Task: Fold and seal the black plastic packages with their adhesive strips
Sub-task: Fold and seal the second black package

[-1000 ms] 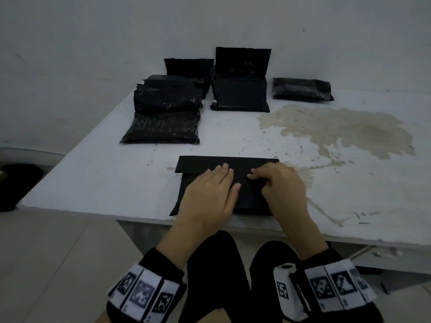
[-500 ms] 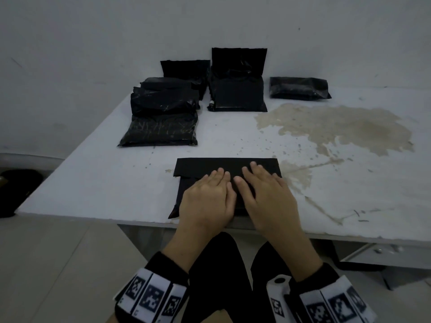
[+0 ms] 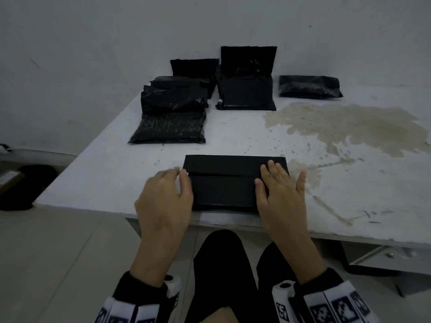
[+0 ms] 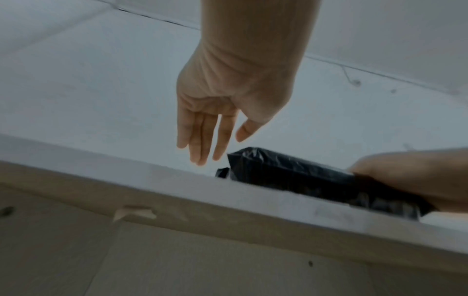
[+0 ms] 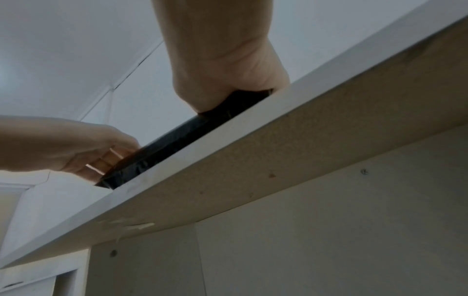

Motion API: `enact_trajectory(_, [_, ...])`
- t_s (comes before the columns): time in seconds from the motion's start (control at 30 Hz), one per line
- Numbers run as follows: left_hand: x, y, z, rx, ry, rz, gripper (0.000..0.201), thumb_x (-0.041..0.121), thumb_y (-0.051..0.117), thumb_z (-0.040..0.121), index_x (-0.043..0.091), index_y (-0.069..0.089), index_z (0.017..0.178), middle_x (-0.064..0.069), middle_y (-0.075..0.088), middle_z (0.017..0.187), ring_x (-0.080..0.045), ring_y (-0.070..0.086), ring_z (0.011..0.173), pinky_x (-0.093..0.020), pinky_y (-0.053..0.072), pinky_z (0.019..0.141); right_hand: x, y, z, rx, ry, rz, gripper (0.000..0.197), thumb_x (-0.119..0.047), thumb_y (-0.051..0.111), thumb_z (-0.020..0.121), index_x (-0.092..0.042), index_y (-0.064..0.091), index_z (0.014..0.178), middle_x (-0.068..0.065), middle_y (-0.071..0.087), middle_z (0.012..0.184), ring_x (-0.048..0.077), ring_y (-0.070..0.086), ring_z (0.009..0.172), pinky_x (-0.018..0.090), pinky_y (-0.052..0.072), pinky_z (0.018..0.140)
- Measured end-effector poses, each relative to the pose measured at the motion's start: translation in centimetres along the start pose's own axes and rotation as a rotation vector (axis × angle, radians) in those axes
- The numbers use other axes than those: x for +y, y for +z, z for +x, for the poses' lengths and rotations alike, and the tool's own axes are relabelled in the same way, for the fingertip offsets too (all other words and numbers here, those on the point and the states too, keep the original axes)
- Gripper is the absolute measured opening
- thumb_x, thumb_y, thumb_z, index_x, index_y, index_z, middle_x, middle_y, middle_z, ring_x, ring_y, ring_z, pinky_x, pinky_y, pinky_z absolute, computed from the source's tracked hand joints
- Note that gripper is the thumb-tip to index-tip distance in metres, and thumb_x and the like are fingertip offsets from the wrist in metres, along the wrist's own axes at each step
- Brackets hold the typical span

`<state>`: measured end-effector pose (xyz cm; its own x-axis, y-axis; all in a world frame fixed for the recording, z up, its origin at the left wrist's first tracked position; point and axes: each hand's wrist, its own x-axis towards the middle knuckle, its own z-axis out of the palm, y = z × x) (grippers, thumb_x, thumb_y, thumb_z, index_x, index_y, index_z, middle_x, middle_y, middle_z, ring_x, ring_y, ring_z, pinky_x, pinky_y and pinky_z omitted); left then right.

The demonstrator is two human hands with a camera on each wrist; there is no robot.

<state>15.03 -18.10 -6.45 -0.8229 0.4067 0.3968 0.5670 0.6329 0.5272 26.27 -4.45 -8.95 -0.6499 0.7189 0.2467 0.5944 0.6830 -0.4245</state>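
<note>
presently, the fingers (image 3: 271, 173) of the right hand (image 3: 282, 194) lie straight and slightly spread, flat on the right end of the black package (image 3: 224, 185), the thumb on its top face and the little finger out past its right edge over the table (image 3: 105, 173). the left hand (image 3: 163, 197) sits at the package's left end with fingers loosely extended, close together and gripping nothing; the left wrist view shows them relaxed just beside the package's corner, and whether they touch it cannot be told. the package lies at the table's near edge, directly before the person, its top flap folded down with the flap edge running across its upper part. further back on the left lies a heap of black packages (image 3: 170, 113); behind it, against the wall (image 3: 93, 43), an open package (image 3: 247, 89) with its flap upright; to the right of that, a single flat package (image 3: 310, 87). a large brownish stain (image 3: 349, 127) marks the right part of the tabletop.
</note>
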Motion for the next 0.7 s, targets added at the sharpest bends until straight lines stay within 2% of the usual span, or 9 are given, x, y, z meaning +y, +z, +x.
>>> enact_trajectory(0.07, [1.6,0.1,0.5,0.079,0.157,-0.050,0.042,0.028,0.035,0.094,0.004,0.061,0.117,-0.014,0.062,0.119,-0.030,0.053,0.116,-0.040,0.043,0.092,0.0,0.1,0.0,0.009,-0.002,0.001,0.064,-0.040,0.015,0.087,-0.014,0.034,0.143,-0.002,0.026,0.153,0.008,0.015,0.142,0.026,-0.022,0.106])
enact_trajectory(0.1, [2.6,0.5,0.8,0.044,0.279,-0.046,0.044,0.026,0.034,0.094,0.003,0.057,0.123,-0.015,0.058,0.126,-0.029,0.048,0.123,-0.041,0.038,0.099,-0.1,0.1,0.1,0.004,-0.003,0.001,0.066,-0.040,0.014,0.086,-0.014,0.033,0.143,-0.002,0.025,0.153,0.008,0.014,0.142,0.026,-0.022,0.106])
enact_trajectory(0.2, [4.7,2.8,1.6,-0.324,0.617,0.107,0.050,0.029,0.025,0.097,0.009,0.035,0.142,-0.008,0.035,0.148,-0.021,0.029,0.138,-0.037,0.021,0.111,-0.1,0.0,0.1,-0.006,-0.006,-0.011,0.067,-0.039,0.012,0.085,-0.014,0.032,0.143,-0.001,0.023,0.153,0.009,0.014,0.143,0.026,-0.019,0.107])
enact_trajectory(0.27, [4.3,4.1,2.1,-0.545,0.572,0.232,0.050,0.035,0.020,0.101,0.020,0.015,0.149,0.002,0.010,0.157,-0.011,0.008,0.143,-0.030,0.007,0.114,-0.1,-0.1,0.1,-0.004,-0.001,-0.005,0.062,-0.037,0.013,0.089,-0.015,0.031,0.144,-0.002,0.023,0.153,0.009,0.013,0.143,0.026,-0.017,0.108])
enact_trajectory(0.3, [3.7,4.3,2.3,-0.582,0.529,0.278,0.051,0.038,0.019,0.101,0.023,0.011,0.149,0.004,0.004,0.157,-0.009,0.003,0.143,-0.029,0.003,0.114,-0.1,-0.2,0.1,-0.004,0.003,0.004,0.055,-0.035,0.017,0.095,-0.015,0.031,0.144,-0.002,0.022,0.154,0.008,0.013,0.143,0.026,-0.016,0.108])
enact_trajectory(0.4, [1.6,3.4,2.4,-0.538,0.409,0.281,0.051,0.040,0.019,0.100,0.026,0.010,0.149,0.003,0.000,0.157,-0.010,0.001,0.143,-0.028,0.002,0.114,-0.1,-0.2,0.1,0.005,0.010,0.041,0.045,-0.027,0.031,0.100,-0.015,0.030,0.144,-0.003,0.021,0.154,0.008,0.012,0.143,0.026,-0.015,0.110])
enact_trajectory(0.53, [0.6,2.3,1.5,-0.519,0.168,0.061,0.052,0.032,0.023,0.101,0.016,0.009,0.149,0.001,-0.004,0.157,-0.011,-0.002,0.144,-0.023,0.002,0.113,0.0,-0.1,0.1,0.018,0.006,0.051,0.046,-0.026,0.032,0.100,-0.016,0.030,0.144,-0.003,0.021,0.154,0.007,0.011,0.143,0.025,-0.015,0.110])
enact_trajectory(0.63, [0.9,2.3,0.8,-0.473,0.071,-0.101,0.052,0.021,0.024,0.102,0.010,0.005,0.149,0.001,-0.006,0.157,-0.012,0.004,0.143,-0.017,0.003,0.110,-0.1,-0.1,0.1,0.007,0.002,0.105,0.045,-0.024,0.032,0.100,-0.015,0.029,0.144,-0.002,0.020,0.154,0.007,0.010,0.143,0.023,-0.012,0.111])
enact_trajectory(0.7, [0.9,2.4,0.6,-0.428,0.007,-0.140,0.052,0.015,0.023,0.101,0.008,0.003,0.148,-0.004,-0.003,0.157,-0.016,0.004,0.143,-0.020,-0.001,0.111,-0.1,-0.1,0.1,0.005,-0.006,0.168,0.045,-0.022,0.033,0.100,-0.013,0.029,0.144,-0.001,0.019,0.154,0.008,0.010,0.143,0.018,-0.009,0.109])
